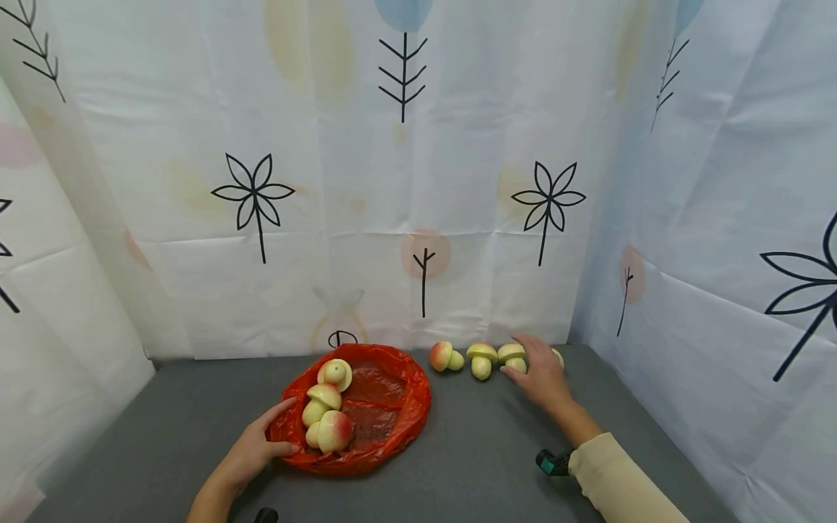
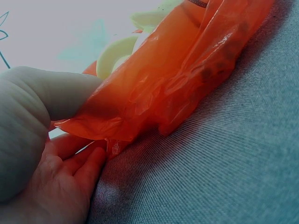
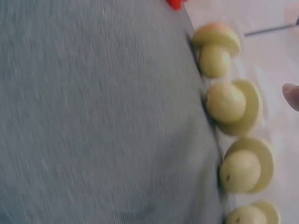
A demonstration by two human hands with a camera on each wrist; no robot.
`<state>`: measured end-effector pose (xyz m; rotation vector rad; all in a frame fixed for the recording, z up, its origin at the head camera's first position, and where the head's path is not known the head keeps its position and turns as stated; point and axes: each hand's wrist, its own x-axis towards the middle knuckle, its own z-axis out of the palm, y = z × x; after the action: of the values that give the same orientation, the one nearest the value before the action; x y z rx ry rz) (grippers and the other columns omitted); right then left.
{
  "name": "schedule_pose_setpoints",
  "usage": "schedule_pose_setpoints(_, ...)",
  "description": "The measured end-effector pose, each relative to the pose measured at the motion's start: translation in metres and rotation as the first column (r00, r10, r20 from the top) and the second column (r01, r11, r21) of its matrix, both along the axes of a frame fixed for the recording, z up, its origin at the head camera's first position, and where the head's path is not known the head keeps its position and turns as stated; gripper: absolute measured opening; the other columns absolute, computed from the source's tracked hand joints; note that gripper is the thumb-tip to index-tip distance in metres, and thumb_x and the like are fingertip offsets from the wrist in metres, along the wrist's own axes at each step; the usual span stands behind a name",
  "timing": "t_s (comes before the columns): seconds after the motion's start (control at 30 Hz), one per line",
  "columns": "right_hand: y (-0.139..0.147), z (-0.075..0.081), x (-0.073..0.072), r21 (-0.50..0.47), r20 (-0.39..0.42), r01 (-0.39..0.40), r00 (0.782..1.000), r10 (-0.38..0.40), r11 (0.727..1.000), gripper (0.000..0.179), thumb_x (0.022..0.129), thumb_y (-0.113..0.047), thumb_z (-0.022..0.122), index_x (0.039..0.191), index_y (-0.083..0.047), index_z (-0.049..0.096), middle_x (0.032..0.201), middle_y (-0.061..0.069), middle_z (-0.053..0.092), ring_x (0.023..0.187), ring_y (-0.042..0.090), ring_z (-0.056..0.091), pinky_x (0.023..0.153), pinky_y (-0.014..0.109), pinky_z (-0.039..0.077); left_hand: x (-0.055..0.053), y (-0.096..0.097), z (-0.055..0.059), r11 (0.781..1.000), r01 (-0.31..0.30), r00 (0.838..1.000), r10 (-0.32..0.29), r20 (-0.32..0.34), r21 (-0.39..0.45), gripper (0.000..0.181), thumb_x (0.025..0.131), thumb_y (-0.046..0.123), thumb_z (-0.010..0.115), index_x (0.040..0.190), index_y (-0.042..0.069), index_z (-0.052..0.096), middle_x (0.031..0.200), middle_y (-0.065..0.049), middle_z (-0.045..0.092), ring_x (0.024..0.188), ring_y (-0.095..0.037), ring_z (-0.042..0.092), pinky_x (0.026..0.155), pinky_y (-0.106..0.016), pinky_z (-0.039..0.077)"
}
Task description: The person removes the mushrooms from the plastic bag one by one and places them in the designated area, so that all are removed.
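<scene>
A red plastic bag (image 1: 418,407), its rim spread into a round opening, lies left of centre on the grey table. Inside, along its left side, are three toy mushrooms (image 1: 334,431) with pale stems and yellow-to-red caps. My left hand (image 1: 253,447) holds the bag's left edge; the left wrist view has the thumb (image 2: 65,91) over the film and the fingers beneath. At the back right, several more mushrooms (image 1: 482,361) stand in a row. My right hand (image 1: 541,374) hovers over the row's right part with fingers spread, partly hiding a mushroom (image 1: 558,357). One fingertip (image 3: 292,95) shows in the right wrist view, apart from the mushrooms.
Behind the row, a white patterned curtain (image 1: 366,290) hangs down to the table's back edge, with more cloth along both sides. Grey table surface (image 1: 471,465) lies between the bag and my right forearm. A black wrist device (image 1: 554,463) sits by the right sleeve.
</scene>
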<state>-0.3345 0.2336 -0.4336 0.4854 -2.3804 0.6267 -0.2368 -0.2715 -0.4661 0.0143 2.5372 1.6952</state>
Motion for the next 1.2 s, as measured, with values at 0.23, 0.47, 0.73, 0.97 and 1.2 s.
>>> schedule_pose_setpoints(0.23, -0.021, 0.004, 0.005, -0.006, -0.109, -0.085, 0.991, 0.084, 0.996, 0.057, 0.076, -0.018, 0.083, 0.125, 0.0, 0.06, 0.121, 0.019, 0.061, 0.113, 0.041, 0.053, 0.092, 0.058, 0.039, -0.001, 0.0, 0.0, 1.0, -0.003, 1.0, 0.003, 0.0, 0.0, 0.085, 0.079, 0.005, 0.073, 0.152, 0.006, 0.03, 0.151, -0.032, 0.02, 0.133, -0.049, 0.027, 0.102, -0.058, 0.035)
schedule_pose_setpoints(0.47, -0.042, 0.009, 0.011, -0.015, -0.204, -0.178, 0.964, 0.172, 0.984, 0.05, 0.073, -0.014, 0.085, 0.117, 0.001, 0.064, 0.112, 0.017, 0.065, 0.103, 0.038, 0.058, 0.088, 0.057, 0.042, 0.0, 0.001, 0.001, 1.0, 0.002, 1.0, -0.002, 0.001, 0.005, 0.085, 0.078, 0.005, 0.074, 0.152, 0.006, 0.03, 0.152, -0.03, 0.02, 0.133, -0.049, 0.027, 0.101, -0.057, 0.036)
schedule_pose_setpoints(0.73, -0.069, 0.008, 0.017, -0.012, -0.217, -0.271, 0.94, 0.262, 0.962, 0.043, 0.075, -0.018, 0.083, 0.112, -0.002, 0.067, 0.108, 0.012, 0.066, 0.102, 0.032, 0.058, 0.089, 0.052, 0.044, 0.001, 0.0, 0.001, 1.0, 0.0, 1.0, 0.0, 0.002, 0.017, 0.086, 0.078, 0.005, 0.074, 0.152, 0.007, 0.031, 0.152, -0.03, 0.019, 0.134, -0.049, 0.026, 0.102, -0.058, 0.034)
schedule_pose_setpoints(0.97, -0.095, -0.004, 0.022, 0.029, -0.233, -0.342, 0.912, 0.339, 0.939, 0.039, 0.072, -0.018, 0.085, 0.106, -0.005, 0.069, 0.101, 0.008, 0.068, 0.097, 0.026, 0.06, 0.084, 0.045, 0.048, 0.001, 0.0, -0.001, 1.0, -0.007, 1.0, 0.007, 0.002, 0.019, 0.086, 0.077, 0.005, 0.075, 0.151, 0.008, 0.032, 0.152, -0.029, 0.02, 0.134, -0.048, 0.027, 0.101, -0.056, 0.036)
schedule_pose_setpoints(1.2, -0.12, -0.008, 0.027, 0.053, -0.192, -0.382, 0.903, 0.385, 0.923, 0.03, 0.078, -0.022, 0.082, 0.102, -0.008, 0.071, 0.1, 0.001, 0.068, 0.096, 0.021, 0.06, 0.084, 0.043, 0.048, 0.002, 0.001, 0.0, 1.0, 0.0, 1.0, 0.0, -0.004, 0.025, 0.085, 0.077, 0.005, 0.074, 0.151, 0.008, 0.032, 0.152, -0.03, 0.02, 0.134, -0.048, 0.027, 0.101, -0.057, 0.036)
